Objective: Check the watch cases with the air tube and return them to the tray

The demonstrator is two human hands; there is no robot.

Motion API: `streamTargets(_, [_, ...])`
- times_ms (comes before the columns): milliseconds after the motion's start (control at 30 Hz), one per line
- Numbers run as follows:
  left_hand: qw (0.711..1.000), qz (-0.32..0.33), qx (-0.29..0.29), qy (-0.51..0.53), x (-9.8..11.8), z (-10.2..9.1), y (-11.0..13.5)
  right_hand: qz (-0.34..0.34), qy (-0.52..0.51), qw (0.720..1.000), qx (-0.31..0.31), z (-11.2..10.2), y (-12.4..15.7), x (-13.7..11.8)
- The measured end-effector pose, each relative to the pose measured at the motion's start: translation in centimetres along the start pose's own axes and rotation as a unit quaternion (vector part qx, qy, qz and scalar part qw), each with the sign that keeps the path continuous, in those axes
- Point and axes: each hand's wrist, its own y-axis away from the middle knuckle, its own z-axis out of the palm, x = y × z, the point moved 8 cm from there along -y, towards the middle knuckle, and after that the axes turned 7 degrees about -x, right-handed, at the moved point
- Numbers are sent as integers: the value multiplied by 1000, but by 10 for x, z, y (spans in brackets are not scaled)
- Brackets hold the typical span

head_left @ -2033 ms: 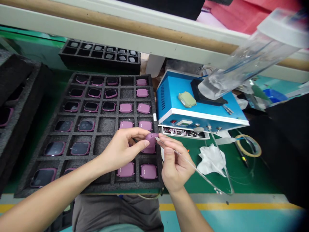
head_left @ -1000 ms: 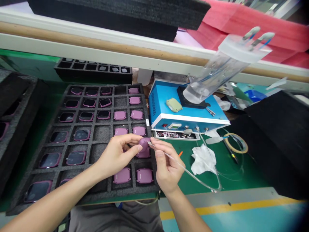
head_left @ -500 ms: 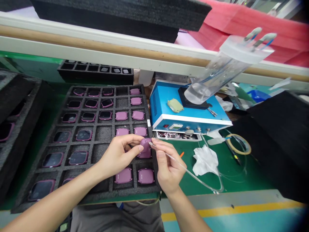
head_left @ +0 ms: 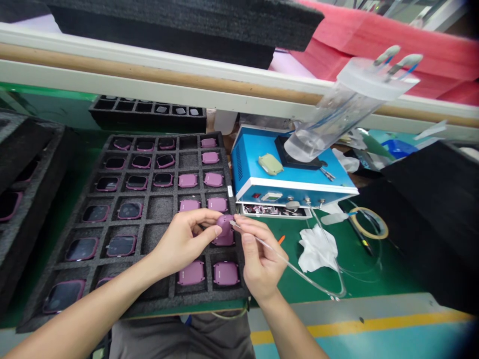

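Observation:
Pinched between the thumb and fingers of my left hand (head_left: 187,238) is a small purple watch case (head_left: 225,223), held above the tray's right side. My right hand (head_left: 265,257) is closed round the end of a clear thin tube (head_left: 305,275). Its narrow metal-looking tip meets or nearly meets the case; whether they touch, I cannot tell. Under both hands lies a black foam tray (head_left: 160,207). Purple cases sit in its right columns, such as one (head_left: 226,273) near the front, and dark-screened watches (head_left: 121,245) fill the left columns.
A blue machine (head_left: 247,164) behind my right hand carries a slanted clear cylinder (head_left: 333,117) and a pale green watch case (head_left: 270,164). An open drawer of small parts (head_left: 275,211) is below it. White tissue (head_left: 318,248) and a tape roll (head_left: 381,224) lie rightward. Foam trays (head_left: 33,199) stand left.
Both hands stay almost where they were. The tube's tip remains at the purple case. The view has shifted very slightly.

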Motion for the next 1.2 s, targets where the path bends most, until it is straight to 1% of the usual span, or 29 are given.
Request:
streamTargets(167, [1000,-2,-1,-6,1,-1,0,-11,16,1000,-6,1,-3,-4])
streamTargets(333, [1000,-5,4,-11,2,-1,0,-12,9,1000,-5,1,-4,-4])
streamTargets(567, [1000,-5,5,-7,1,-3,0,-12,27,1000,-9,1,-5,-6])
streamTargets(833, [1000,-1,11,-11,3,-3,0,-15,19,1000,-8,1,-5,-6])
streamTargets(1000, [999,13,15,-50,17,-4,3,-19,17,1000,-13,1,-2,-7])
streamTargets(1133, [994,37,10,-106,33,-5,7,-41,16,999,-15,0,-2,-12])
streamTargets(1200, [991,42,8,-125,38,-4,7,-48,13,999,-14,-1,-2,-14])
